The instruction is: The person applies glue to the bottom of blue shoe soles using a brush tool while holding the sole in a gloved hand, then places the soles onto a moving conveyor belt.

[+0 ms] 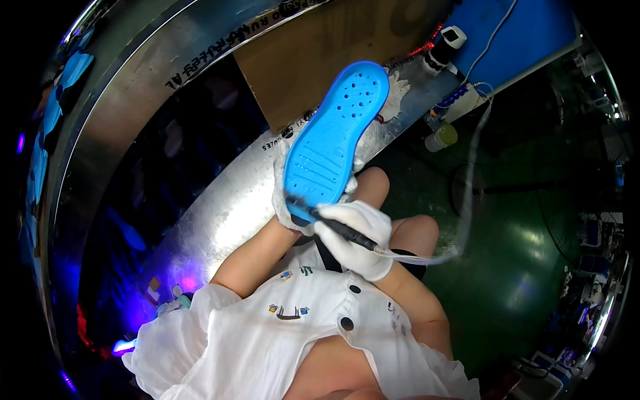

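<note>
One blue sole (327,143) | long axis slanting, toe up-right | left fingers (351,186) grip it | right fingers (339,214) grip black tool (349,234)

Sole (323,150): mid-view, in L hand (281,183); toe end away fr. wearer & leaning R, heel end twd wearer.
L hand: round heel fr. behind, thumb side on L edge, fingertips on R.
R hand (357,237): nr heel, R of L hand, w/ tool (350,235) in grip.
Tool: slants btwn R hand & heel; tip at heel, touch unclear.
Cord (467,207): fr. tool's rear end, out R, then up far R.
Bench (217,200): behind & L of sole.
Cardboard (287,77): on bench, behind/L of toe end.
Device (445,48): far R, past toe end, L of mat (527,40).
Jar (441,137): R of sole, nearer wearer than device.
</note>
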{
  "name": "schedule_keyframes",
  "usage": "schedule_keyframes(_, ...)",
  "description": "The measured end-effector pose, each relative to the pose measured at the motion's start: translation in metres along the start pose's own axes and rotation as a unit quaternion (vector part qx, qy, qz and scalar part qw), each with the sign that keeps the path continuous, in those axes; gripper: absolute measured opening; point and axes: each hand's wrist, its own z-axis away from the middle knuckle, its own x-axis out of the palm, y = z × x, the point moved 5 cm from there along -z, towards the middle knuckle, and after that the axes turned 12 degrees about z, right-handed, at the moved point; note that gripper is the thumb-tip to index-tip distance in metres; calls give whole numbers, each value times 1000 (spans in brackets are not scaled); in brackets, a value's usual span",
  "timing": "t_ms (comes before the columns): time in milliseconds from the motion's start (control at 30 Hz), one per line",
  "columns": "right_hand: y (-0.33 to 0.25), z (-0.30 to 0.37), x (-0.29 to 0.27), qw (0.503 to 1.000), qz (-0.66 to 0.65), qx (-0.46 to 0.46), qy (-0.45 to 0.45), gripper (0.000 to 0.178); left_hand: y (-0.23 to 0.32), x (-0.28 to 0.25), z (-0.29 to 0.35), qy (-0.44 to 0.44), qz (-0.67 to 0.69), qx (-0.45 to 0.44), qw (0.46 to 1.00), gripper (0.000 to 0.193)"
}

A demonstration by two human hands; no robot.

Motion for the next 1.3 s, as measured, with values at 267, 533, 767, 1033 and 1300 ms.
schedule_keyframes(267,11,-7,-10,987,26,-55,-146,24,18,12,-2,7,2,-92,996,81)
schedule_keyframes(533,9,-7,0,992,-21,-34,-118,27,19,-2,-6,-25,-19,-123,992,83)
schedule_keyframes(767,16,-33,-26,979,87,-66,-174,23,35,-15,3,140,-50,-109,983,74)
schedule_keyframes(1033,27,-27,-17,976,-111,98,-162,19,67,-11,-10,70,-188,-129,971,52)
schedule_keyframes(1300,20,-31,-22,990,-23,26,-139,18,93,6,-13,226,-529,-21,818,44)
